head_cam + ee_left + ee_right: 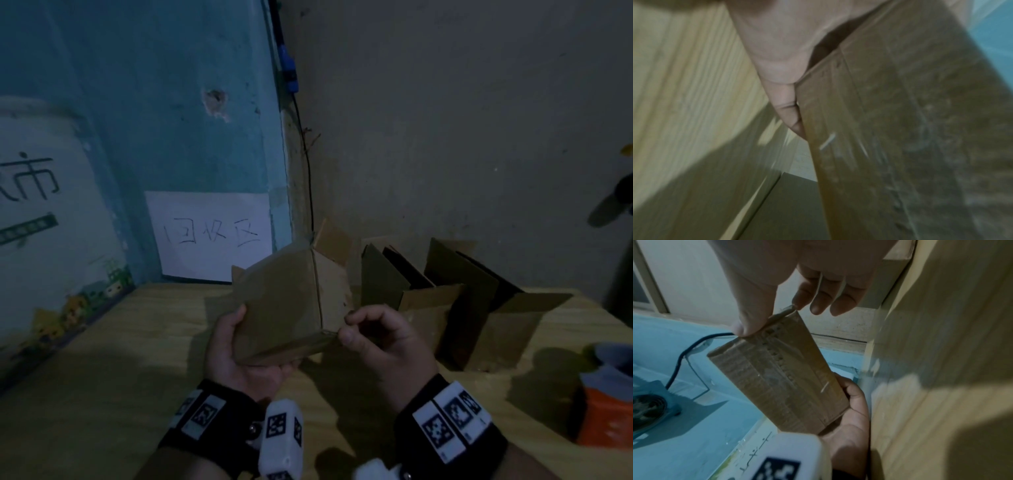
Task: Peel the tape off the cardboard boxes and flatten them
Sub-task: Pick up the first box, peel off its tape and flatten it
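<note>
Brown cardboard box (291, 301) is held in the air above the middle of the wooden table (102, 377), not touching it. The left hand (236, 356) grips its lower left corner, thumb on the front face and fingers curled under. The right hand (380, 339) pinches the tape end (786, 310) at the lower right corner between thumb and forefinger; the other fingers are loosely bent. To peel well, I think the tape should be pulled slowly and low along the taped bottom face, while the left hand holds firm, so the strip does not tear. 2 opened boxes (445, 294) stand near the back right edge.
</note>
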The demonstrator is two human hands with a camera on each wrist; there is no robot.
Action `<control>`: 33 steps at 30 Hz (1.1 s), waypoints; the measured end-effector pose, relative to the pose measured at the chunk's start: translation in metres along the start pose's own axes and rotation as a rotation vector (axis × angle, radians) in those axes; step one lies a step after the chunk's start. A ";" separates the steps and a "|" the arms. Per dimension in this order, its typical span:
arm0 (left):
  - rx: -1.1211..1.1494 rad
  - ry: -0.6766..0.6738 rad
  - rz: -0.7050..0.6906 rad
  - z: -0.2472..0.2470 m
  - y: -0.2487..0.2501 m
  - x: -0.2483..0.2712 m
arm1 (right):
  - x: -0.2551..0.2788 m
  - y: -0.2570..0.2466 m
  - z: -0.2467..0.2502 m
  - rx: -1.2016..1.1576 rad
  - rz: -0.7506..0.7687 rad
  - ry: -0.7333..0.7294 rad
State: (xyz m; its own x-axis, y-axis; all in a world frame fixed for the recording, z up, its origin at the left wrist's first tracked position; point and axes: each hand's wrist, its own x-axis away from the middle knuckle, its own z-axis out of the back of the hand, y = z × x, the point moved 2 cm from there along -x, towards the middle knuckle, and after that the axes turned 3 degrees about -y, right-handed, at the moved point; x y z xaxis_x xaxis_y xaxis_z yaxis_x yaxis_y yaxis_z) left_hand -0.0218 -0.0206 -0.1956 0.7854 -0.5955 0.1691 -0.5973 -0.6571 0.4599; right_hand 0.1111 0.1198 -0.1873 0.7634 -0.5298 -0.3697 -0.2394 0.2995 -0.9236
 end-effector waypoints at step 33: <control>-0.027 0.046 0.048 0.001 0.001 -0.003 | -0.002 0.002 0.002 -0.013 -0.042 0.001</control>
State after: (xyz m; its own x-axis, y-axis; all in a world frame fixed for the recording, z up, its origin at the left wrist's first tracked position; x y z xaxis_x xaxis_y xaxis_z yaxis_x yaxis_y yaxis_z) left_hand -0.0252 -0.0198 -0.1966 0.7627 -0.6041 0.2309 -0.6304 -0.6149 0.4738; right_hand 0.1104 0.1232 -0.1878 0.7722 -0.5424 -0.3309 -0.2155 0.2664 -0.9395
